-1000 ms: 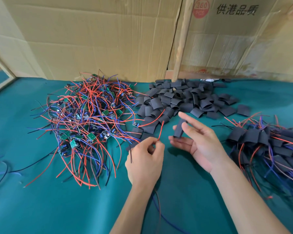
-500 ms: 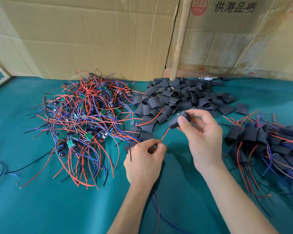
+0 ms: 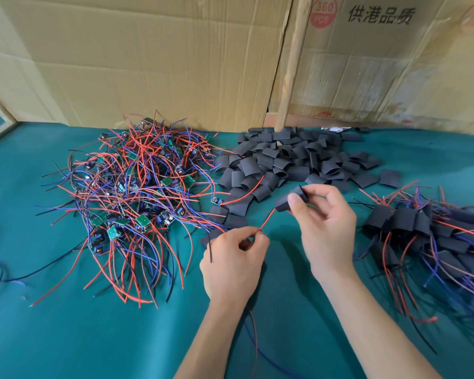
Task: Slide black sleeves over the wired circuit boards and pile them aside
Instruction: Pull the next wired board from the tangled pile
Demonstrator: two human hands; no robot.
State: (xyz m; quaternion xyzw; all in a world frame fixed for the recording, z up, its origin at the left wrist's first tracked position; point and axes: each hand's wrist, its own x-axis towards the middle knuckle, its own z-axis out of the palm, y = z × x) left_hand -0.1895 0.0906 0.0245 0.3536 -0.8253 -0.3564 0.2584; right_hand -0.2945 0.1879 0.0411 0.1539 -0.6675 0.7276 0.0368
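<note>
Threading a red wire into a black sleeve above the tabletop (image 3: 121, 337).

The right hand (image 3: 326, 222) pinches the sleeve (image 3: 288, 199), its open mouth down-left. The left hand (image 3: 234, 258), lower left and near, pinches the red wire (image 3: 267, 220), which runs straight up-right into that mouth, along the sleeve's long axis.

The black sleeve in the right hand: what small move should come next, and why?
Probably the right hand should slide the black sleeve further down the red wire toward the left hand, which pinches that wire. The wire already enters the sleeve's lower end.
</note>
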